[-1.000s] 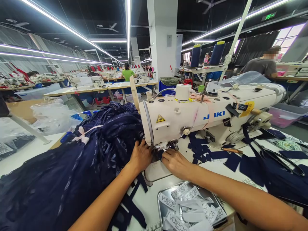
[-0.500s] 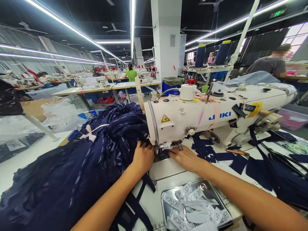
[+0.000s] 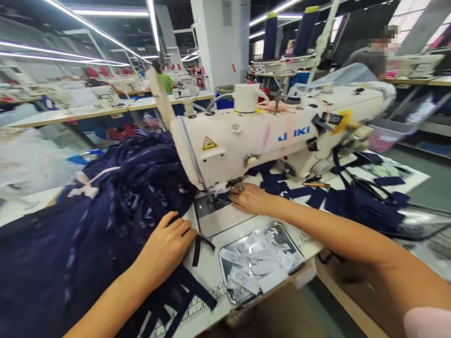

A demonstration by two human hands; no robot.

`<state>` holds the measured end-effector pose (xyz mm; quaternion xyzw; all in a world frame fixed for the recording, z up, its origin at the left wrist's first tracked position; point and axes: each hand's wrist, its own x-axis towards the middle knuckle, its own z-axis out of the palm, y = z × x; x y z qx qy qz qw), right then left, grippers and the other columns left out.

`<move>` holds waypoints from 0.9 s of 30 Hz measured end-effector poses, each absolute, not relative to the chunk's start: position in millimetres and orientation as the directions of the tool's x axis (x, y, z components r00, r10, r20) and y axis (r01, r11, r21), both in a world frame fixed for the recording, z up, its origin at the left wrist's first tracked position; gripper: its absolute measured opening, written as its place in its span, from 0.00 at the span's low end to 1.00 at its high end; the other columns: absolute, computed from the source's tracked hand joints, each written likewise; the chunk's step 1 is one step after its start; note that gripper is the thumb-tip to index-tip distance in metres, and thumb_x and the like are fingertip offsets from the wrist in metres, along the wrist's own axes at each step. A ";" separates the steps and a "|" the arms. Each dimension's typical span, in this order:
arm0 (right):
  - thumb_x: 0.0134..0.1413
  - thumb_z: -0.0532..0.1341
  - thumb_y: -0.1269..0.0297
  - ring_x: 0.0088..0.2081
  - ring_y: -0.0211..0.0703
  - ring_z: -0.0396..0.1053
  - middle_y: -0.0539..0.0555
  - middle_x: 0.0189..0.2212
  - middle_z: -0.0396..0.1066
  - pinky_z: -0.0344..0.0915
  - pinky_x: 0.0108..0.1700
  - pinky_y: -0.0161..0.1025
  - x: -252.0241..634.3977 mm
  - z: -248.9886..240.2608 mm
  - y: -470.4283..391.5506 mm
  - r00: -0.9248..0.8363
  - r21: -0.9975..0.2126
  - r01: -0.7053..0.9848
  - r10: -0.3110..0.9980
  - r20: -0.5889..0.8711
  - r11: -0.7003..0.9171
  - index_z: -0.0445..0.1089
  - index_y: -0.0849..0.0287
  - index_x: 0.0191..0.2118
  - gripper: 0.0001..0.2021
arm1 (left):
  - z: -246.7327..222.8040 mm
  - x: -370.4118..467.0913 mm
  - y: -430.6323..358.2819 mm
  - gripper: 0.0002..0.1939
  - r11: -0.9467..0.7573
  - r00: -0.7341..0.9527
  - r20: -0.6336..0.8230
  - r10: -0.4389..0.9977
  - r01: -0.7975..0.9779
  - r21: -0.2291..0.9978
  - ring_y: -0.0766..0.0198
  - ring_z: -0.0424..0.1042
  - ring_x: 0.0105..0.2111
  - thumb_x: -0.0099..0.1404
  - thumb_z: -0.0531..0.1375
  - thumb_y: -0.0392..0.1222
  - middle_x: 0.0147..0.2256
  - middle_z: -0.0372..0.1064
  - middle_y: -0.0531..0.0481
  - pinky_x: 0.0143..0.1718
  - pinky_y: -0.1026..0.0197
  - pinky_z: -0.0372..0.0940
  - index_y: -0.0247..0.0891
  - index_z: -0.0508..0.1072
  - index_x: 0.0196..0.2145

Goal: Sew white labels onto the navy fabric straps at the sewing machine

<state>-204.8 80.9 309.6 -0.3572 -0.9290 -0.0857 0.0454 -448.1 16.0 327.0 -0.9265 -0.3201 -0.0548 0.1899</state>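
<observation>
A white sewing machine stands ahead of me. My right hand is beside its presser foot, fingertips closed on a small navy fabric piece at the needle; much of that piece is hidden. My left hand rests at the right side of a large heap of navy garments, fingers somewhat apart. Short dark straps lie by its fingertips, and I see no grip on them. Below the needle area sits a metal tray holding printed white labels.
Navy scraps and a wooden-handled tool lie right of the needle. Farther right are dark scissors. Several navy strips hang near the table's front edge, over a printed ruler. A person sits at back right.
My left hand has left the needle area and moved toward me and left, onto the garment heap. The right hand stays by the presser foot. My view has swung right.
</observation>
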 end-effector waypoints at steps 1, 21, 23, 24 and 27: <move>0.54 0.55 0.66 0.38 0.47 0.64 0.60 0.36 0.68 0.60 0.39 0.40 -201.5 314.0 79.7 -0.734 0.089 0.678 0.664 0.139 0.730 0.68 0.67 0.39 0.10 | 327.6 -441.2 19.6 0.15 -0.723 0.774 0.259 0.577 0.632 -0.279 0.62 0.65 0.25 0.60 0.44 0.30 0.23 0.66 0.50 0.36 0.55 0.61 0.37 0.68 0.24; 0.54 0.55 0.73 0.33 0.38 0.59 0.52 0.37 0.63 0.52 0.31 0.35 -204.5 325.5 18.4 -0.941 -0.020 0.336 0.336 0.028 0.942 0.66 0.57 0.40 0.09 | 305.7 -395.4 43.5 0.13 -0.291 0.361 0.089 0.928 0.558 0.777 0.66 0.64 0.24 0.51 0.55 0.50 0.23 0.68 0.53 0.27 0.66 0.58 0.38 0.71 0.24; 0.54 0.55 0.73 0.31 0.37 0.58 0.52 0.35 0.63 0.52 0.31 0.35 -207.3 322.2 18.4 -0.945 0.020 0.326 0.326 0.003 0.945 0.67 0.59 0.36 0.06 | 306.2 -396.1 40.7 0.13 -0.246 0.337 0.070 0.939 0.515 0.821 0.65 0.65 0.24 0.50 0.56 0.49 0.23 0.69 0.53 0.27 0.66 0.59 0.37 0.72 0.25; 0.54 0.54 0.73 0.30 0.37 0.58 0.52 0.34 0.63 0.51 0.31 0.35 -206.5 320.8 17.9 -0.943 0.040 0.334 0.333 0.009 0.942 0.66 0.60 0.34 0.05 | 306.4 -396.8 39.8 0.13 -0.228 0.324 0.065 0.944 0.497 0.837 0.66 0.64 0.24 0.49 0.56 0.49 0.22 0.68 0.53 0.27 0.66 0.59 0.37 0.73 0.24; 0.54 0.52 0.74 0.28 0.36 0.57 0.52 0.31 0.62 0.51 0.31 0.35 -197.3 320.1 17.8 -0.923 0.063 0.382 0.377 0.079 0.922 0.64 0.61 0.31 0.05 | 307.4 -399.1 38.5 0.12 -0.194 0.284 0.066 0.957 0.455 0.869 0.67 0.63 0.22 0.48 0.57 0.48 0.20 0.66 0.53 0.25 0.66 0.58 0.36 0.72 0.21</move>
